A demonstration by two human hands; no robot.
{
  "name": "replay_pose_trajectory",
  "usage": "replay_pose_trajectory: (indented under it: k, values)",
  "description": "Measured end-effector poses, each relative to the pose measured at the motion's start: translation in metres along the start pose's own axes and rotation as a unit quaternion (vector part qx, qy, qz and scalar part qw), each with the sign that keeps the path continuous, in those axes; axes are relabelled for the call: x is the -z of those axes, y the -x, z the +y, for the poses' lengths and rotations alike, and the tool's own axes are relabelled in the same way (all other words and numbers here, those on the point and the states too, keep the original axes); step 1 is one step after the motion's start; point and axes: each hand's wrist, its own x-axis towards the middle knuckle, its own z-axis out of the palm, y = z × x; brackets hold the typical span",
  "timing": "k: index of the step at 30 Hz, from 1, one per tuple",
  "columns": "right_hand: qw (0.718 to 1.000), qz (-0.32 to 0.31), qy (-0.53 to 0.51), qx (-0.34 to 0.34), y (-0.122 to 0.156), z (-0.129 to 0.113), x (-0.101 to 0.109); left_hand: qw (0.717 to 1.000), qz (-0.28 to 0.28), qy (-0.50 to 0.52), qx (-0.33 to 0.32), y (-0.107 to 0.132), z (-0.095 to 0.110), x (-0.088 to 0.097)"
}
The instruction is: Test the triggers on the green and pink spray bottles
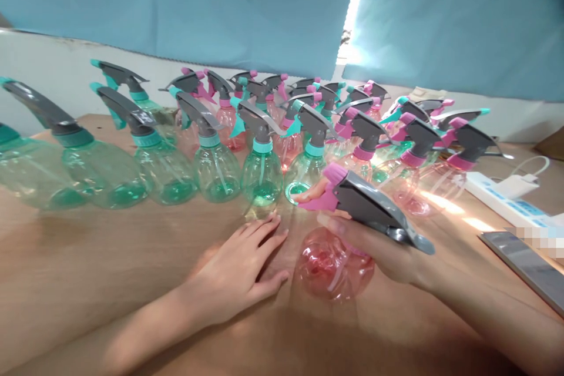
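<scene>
Blue curtains (pixel 185 9) hang behind the wooden desk (pixel 118 270), and here's the pink spray bottle (pixel 328 267) near the front, the right hand (pixel 385 247) with its grip wrapped around it below the spray head (pixel 368 200); whether it touches down is hard to tell. Just beside, the left hand (pixel 238 264) lies palm-down, grip loosely spread. Beyond, green bottles (pixel 218 173) crowd in.

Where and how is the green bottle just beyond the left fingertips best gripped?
Probably round its turquoise collar, from the near side: the green bottle stands upright, slim there above its round body, with other bottles close on both sides.
</scene>
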Motion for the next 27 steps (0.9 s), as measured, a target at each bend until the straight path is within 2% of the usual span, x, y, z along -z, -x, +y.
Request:
replay_pose_trajectory:
  k: [2, 5, 9, 14, 18, 24, 27]
  values:
    - [1.000, -0.020, 0.009, -0.021, 0.003, 0.000, 0.006, 1.000, -0.002, 0.000, 0.004, 0.000, 0.000, 0.001]
    - [0.998, -0.035, 0.054, -0.018, 0.009, 0.001, 0.019, 1.000, -0.001, 0.010, 0.003, 0.000, 0.000, 0.002]
    - [0.995, -0.017, 0.098, -0.023, 0.019, 0.010, 0.032, 1.000, -0.002, 0.017, 0.000, -0.003, 0.002, 0.003]
    - [0.999, -0.004, 0.031, -0.022, 0.018, 0.018, 0.027, 1.000, -0.024, 0.019, 0.005, -0.016, 0.014, 0.002]
    - [1.000, 0.003, -0.001, -0.012, 0.014, 0.012, 0.022, 0.999, 0.001, 0.042, -0.021, -0.029, 0.025, -0.001]
    - [0.999, 0.029, -0.033, 0.019, 0.015, 0.013, 0.021, 0.998, 0.009, 0.056, -0.042, -0.032, 0.025, -0.003]
    - [0.999, 0.026, -0.034, 0.000, 0.014, 0.011, 0.020, 0.998, 0.003, 0.051, -0.045, -0.032, 0.025, -0.001]
